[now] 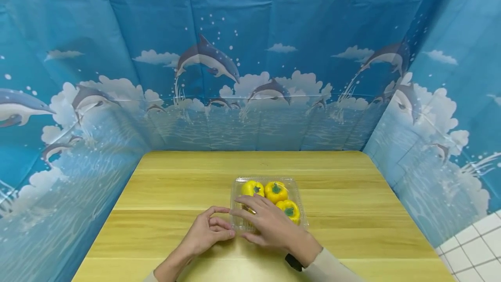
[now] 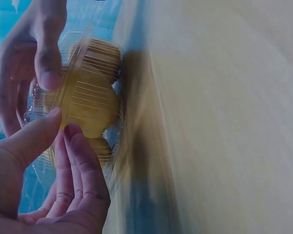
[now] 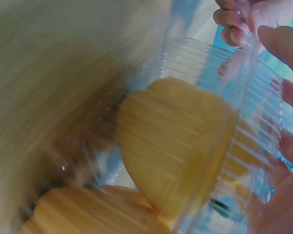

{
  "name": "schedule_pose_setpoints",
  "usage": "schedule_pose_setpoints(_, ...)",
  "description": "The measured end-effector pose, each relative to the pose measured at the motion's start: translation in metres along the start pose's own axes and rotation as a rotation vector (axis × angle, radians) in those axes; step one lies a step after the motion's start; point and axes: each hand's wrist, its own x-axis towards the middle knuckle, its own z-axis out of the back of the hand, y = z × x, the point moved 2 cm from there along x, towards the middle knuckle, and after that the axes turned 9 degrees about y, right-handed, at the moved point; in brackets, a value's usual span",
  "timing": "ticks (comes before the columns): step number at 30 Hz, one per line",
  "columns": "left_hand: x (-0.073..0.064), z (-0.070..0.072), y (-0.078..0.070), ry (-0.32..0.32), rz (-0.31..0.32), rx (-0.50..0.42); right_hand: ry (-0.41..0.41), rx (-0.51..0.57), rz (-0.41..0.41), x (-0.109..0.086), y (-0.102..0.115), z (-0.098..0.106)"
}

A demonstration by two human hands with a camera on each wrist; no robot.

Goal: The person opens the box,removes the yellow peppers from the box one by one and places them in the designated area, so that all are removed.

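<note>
A clear, ribbed plastic clamshell box point(image 1: 238, 189) sits on the table, its lid over several yellow persimmon-like fruits point(image 1: 276, 191) with green leafy tops. My left hand point(image 1: 204, 233) is at the near left corner; the left wrist view shows its thumb and fingertips pinching the box's rim. Over the lid spreads my right hand point(image 1: 274, 225), fingers extended across the top and thumb by the near edge. It covers the near left part of the box. In the right wrist view, fruit point(image 3: 176, 141) shows through the ribbed side wall. Whether the lid is latched cannot be told.
The box stands on a yellow wood-grain table point(image 1: 176, 186). Blue curtains point(image 1: 250, 125) printed with dolphins hang along the back and both sides. White floor tiles point(image 1: 473, 247) show at the lower right. A dark band point(image 1: 293, 262) circles the right wrist.
</note>
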Motion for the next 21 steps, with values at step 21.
schedule_pose_setpoints(21, -0.0014, -0.0053, 0.0008, 0.053, 0.066, -0.193, -0.029, -0.031, 0.000, -0.0010, 0.0028, -0.0032)
